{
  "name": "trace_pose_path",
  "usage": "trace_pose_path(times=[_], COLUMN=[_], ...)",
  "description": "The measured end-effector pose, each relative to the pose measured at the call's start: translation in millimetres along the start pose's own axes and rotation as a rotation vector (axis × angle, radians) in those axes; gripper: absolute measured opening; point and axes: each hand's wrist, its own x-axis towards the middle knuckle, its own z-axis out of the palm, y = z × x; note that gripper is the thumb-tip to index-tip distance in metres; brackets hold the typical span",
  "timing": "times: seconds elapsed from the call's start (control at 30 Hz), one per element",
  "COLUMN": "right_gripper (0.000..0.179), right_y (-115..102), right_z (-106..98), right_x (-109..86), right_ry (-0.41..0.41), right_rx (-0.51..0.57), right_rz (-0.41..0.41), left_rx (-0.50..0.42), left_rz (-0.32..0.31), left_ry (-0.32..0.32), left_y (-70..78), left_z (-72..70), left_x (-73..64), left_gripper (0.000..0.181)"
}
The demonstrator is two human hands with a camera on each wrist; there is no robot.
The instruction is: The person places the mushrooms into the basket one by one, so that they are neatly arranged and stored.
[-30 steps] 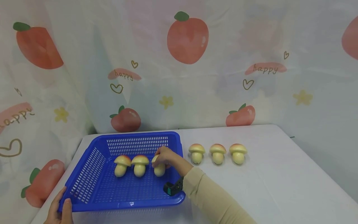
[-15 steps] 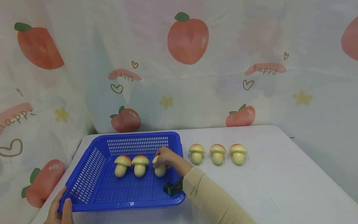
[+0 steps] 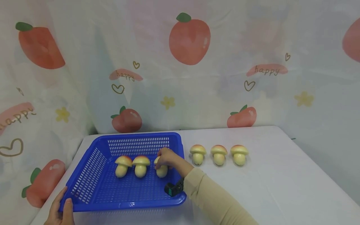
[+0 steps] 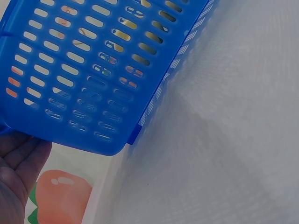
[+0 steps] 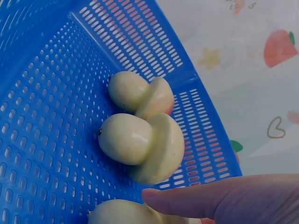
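In the head view, my right hand [image 3: 166,157] reaches into the blue plastic basket [image 3: 123,206] and grips a model mushroom [image 3: 162,171] by its cap, which the fingers partly cover. Its stem points toward me. Two more mushrooms, the left one [image 3: 122,167] and the middle one [image 3: 140,167], lie in the same row with red-tinged caps facing the back wall. The right wrist view shows my thumb [image 5: 182,200] against the held mushroom [image 5: 121,213]. At the basket's near left corner, my left hand [image 3: 60,211] holds the rim, thumb on the near side and fingers on the outer left.
Three similar mushrooms, including the middle one [image 3: 219,154], lie in a row on the white tablecloth [image 3: 270,175] right of the basket. A fruit-print curtain [image 3: 213,93] hangs behind and along the left. A dark device [image 3: 174,188] is strapped to my right wrist.
The right hand and the mushroom it holds have shifted very slightly to the right. The left hand, the basket and the other mushrooms stay in place.
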Motion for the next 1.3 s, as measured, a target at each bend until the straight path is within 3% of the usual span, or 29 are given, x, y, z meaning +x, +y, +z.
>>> trace_pose_path(times=[0.33, 0.57, 0.63, 0.87, 1.03, 1.3], right_gripper=[0.053, 0.056, 0.055, 0.057, 0.047, 0.047], right_y=[-2.6, -15.7, -21.5, -24.9, -16.8, -2.6], right_z=[-0.5, -11.9, -18.6, -44.1, -62.7, -82.5], right_x=[-3.3, -17.5, -23.4, -35.7, -41.2, -43.4], right_ry=[0.016, 0.044, 0.043, 0.069, 0.126, 0.167], right_rx=[-0.081, -0.335, -0.356, -0.245, -0.166, -0.128], right_rz=[0.008, -0.15, -0.188, -0.267, -0.302, -0.227], left_rx=[0.024, 0.0, -0.009, -0.025, -0.031, -0.035], left_rz=[-0.02, -0.013, -0.01, 0.015, 0.007, 0.013], left_ry=[-0.006, -0.01, -0.005, 0.012, 0.011, 0.021], left_y=[2.9, 2.7, 2.2, 0.9, 0.5, -0.8], left_z=[1.2, 0.8, 0.8, 0.2, 1.0, 1.8], left_x=[-1.5, -1.3, -1.0, -1.0, -1.0, -0.7], left_gripper=[0.039, 0.039, 0.038, 0.038, 0.038, 0.038])
